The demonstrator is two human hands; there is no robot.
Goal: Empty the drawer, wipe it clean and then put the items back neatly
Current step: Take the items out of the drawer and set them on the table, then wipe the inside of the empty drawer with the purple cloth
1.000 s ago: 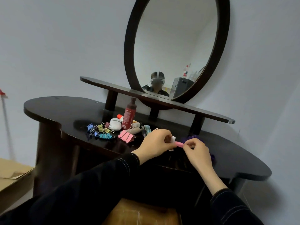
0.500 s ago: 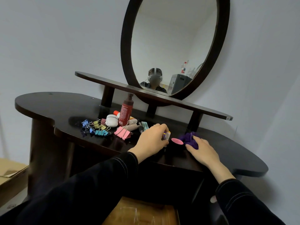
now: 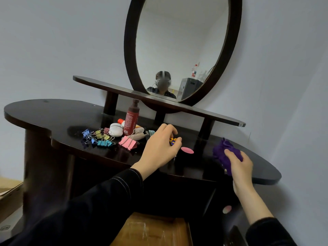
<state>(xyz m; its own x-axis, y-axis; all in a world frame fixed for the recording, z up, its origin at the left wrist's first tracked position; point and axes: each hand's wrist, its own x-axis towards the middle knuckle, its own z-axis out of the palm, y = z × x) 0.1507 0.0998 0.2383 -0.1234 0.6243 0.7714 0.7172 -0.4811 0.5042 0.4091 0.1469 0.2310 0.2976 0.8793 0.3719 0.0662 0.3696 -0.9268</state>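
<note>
Head view showed the left hand (image 3: 159, 150) over the dark dressing table (image 3: 44, 114), fingers curled around a small yellow-and-blue item (image 3: 173, 140), just left of a flat pink oval (image 3: 187, 150). The right hand (image 3: 239, 165) clutched a bunched purple cloth (image 3: 221, 150) at the tabletop's right side. Coloured binder clips (image 3: 99, 138), a white case (image 3: 116, 129) and a red bottle (image 3: 131, 119) sat grouped further left. The wooden drawer (image 3: 150, 229) stood open below.
</note>
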